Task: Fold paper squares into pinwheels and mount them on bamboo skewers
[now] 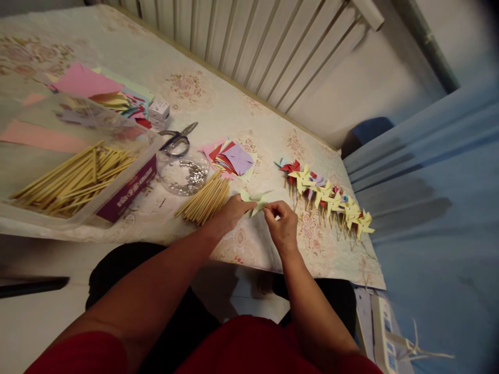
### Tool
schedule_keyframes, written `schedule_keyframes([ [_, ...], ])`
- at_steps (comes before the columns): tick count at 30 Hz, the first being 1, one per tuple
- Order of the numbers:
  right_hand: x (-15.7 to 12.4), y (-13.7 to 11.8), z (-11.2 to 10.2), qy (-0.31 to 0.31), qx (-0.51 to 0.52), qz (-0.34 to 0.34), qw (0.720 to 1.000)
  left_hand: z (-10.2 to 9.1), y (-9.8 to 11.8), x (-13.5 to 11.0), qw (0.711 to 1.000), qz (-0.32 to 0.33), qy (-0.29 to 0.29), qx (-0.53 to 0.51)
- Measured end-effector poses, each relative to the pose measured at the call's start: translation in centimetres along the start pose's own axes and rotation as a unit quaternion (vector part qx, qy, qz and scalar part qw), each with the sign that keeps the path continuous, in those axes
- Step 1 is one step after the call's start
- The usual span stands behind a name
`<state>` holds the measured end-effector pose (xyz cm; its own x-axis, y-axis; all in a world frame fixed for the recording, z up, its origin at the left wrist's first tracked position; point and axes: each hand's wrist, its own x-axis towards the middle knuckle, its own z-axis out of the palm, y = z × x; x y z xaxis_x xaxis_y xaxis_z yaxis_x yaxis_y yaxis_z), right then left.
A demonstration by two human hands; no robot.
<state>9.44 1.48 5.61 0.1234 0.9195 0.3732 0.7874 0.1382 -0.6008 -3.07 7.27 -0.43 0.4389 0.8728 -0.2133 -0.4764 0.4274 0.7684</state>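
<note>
A pale green paper pinwheel (252,201), partly folded, is held over the near edge of the table. My left hand (233,210) pinches its left side between thumb and fingers. At its right side, my right hand (284,224) has thumb and index finger pressed together on the paper; anything small between them is hidden. Just left of my left hand lies a bundle of thin wooden sticks (205,200). Beyond it is a stack of coloured paper squares (234,158). A round clear dish (183,175) contains small shiny metal pieces.
Finished pinwheels (327,197) on sticks lie in a row at the right. Scissors (179,139) rest behind the dish. At left stands a clear plastic box (152,148) with more sticks, near coloured paper (86,80) and small white boxes (159,110). A blue curtain (440,208) hangs right.
</note>
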Motion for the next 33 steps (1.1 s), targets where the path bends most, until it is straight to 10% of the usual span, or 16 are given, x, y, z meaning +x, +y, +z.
schedule_keyframes([
  [33, -0.1, 2.5, 2.2, -0.01, 0.016, -0.012, 1.0, 0.7, 0.3, 0.0, 0.998, 0.03, 0.007, 0.056],
])
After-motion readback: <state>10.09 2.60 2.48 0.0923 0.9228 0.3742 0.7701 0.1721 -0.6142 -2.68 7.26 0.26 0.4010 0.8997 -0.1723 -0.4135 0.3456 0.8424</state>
